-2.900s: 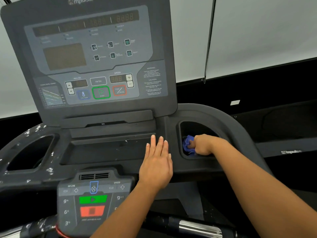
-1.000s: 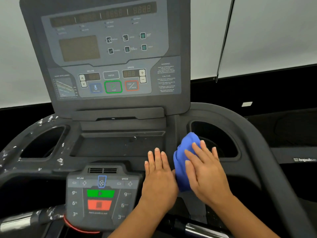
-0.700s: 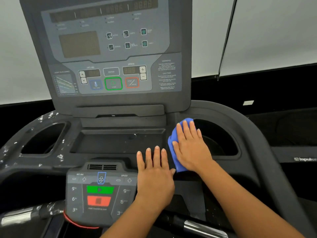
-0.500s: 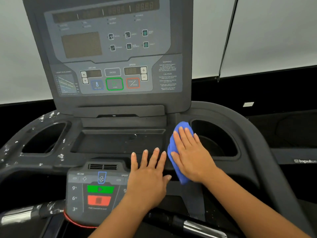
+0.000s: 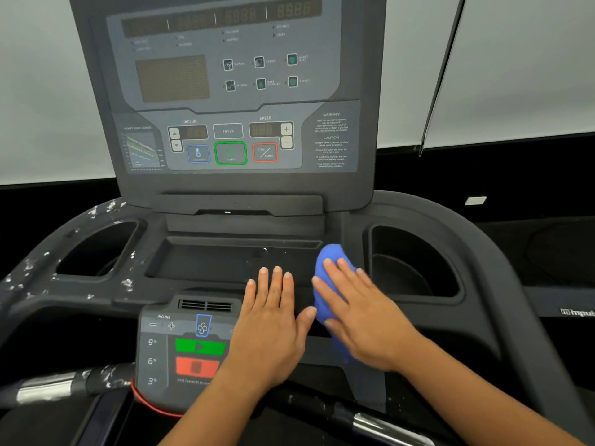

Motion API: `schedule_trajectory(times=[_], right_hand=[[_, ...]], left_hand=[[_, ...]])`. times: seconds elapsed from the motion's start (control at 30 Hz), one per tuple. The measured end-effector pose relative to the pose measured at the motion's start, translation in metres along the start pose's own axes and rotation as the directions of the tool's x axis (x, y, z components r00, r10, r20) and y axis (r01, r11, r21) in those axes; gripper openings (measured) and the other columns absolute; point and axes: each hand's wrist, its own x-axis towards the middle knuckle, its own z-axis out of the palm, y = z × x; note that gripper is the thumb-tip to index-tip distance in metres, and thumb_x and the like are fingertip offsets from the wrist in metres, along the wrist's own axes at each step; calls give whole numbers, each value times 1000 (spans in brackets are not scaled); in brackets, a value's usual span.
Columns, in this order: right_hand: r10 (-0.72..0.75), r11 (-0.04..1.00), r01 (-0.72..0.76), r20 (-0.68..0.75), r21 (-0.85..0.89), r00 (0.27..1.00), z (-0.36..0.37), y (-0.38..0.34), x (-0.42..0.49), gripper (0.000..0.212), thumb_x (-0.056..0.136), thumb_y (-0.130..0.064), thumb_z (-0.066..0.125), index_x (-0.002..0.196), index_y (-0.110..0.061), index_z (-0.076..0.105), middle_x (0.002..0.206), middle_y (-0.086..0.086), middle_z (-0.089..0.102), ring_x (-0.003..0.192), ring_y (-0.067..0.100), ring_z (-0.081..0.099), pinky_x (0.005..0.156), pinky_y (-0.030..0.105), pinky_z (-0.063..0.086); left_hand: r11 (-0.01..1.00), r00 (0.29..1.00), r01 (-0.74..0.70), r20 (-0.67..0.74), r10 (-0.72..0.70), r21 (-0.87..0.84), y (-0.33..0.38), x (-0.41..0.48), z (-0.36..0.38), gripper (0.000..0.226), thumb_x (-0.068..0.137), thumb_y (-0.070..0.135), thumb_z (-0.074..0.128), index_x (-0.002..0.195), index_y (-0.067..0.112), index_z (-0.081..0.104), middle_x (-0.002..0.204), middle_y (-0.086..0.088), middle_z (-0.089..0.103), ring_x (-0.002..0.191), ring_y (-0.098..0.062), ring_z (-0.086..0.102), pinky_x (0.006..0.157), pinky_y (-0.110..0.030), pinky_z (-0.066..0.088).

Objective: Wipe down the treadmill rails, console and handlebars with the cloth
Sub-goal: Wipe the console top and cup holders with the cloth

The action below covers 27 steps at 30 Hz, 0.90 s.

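While the white flecks around the left cup holder (image 5: 96,249) and along the left handlebar (image 5: 48,389) wait their turn, I am working on the lower deck of the console (image 5: 231,91). Just right of the small keypad (image 5: 180,349), my left hand (image 5: 270,323) lies flat, palm down, fingers straight and close together. It rests on the ledge at the front of the shallow tray (image 5: 209,262) and holds nothing. Beside its thumb sits the blue cloth (image 5: 330,257), bunched on the strip between the tray and the right cup holder (image 5: 415,262). My right hand (image 5: 357,317) presses it down with straight, slightly spread fingers, not pinching it. I judge this to be the console step, with the upright display, the handlebars and the rails left to do. Next I need firm, even pressure as I slide the cloth along the strip. My flat palm has to drag it without letting it slip into the cup holder. I also need care around the buttons.
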Motion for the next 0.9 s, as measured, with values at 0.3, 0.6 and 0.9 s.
schedule_trajectory(times=[0.3,0.6,0.9], right_hand=[[286,958,-287,53,25,957,-7,-26,60,81,88,-55,12,146,-1,25,151,29,19,141,43,17,113,52,16],[322,947,-319,107,-48,941,-5,16,38,86,82,-63,-17,146,-6,-7,154,19,-11,145,34,-7,115,45,-6],[-113,991,109,63,75,992,-6,12,2,55,97,-48,26,148,-26,27,157,-1,20,145,22,16,118,43,17]], left_hand=[[993,987,76,-150,-62,87,-18,16,6,64,95,44,23,128,1,56,136,-23,50,136,-46,30,109,-57,14],[991,975,103,-208,-83,86,-19,18,12,60,96,41,23,127,2,57,136,-18,52,138,-39,31,110,-54,15],[992,971,119,-212,-108,40,-17,17,11,55,93,38,27,117,8,66,114,-7,69,114,-31,59,101,-49,27]])
